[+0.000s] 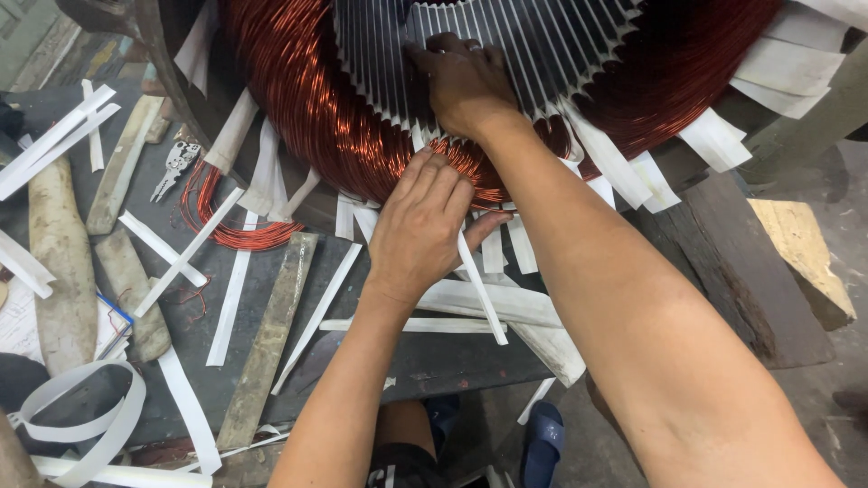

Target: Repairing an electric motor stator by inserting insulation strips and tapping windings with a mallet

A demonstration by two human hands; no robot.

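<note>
Left hand (418,230) laid palm-down, fingers together, on the copper winding (307,99) at the near rim of the stator core (542,41); grip flat, pinching nothing visible. Right hand (463,83) pressed farther in on the slotted laminations, fingers bent, grip state not discernible. White insulation paper strips (231,303) scattered on the tabletop (434,357) at left and near. Pliers (174,165) at far left beside a loose copper wire coil (226,226).

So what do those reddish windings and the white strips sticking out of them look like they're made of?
Windings: likely enamelled copper wire, with a glossy red-orange sheen and fine parallel strands. White strips: probably insulating paper or thin film, being flat, matte and easily bent; which one is unclear.
</note>
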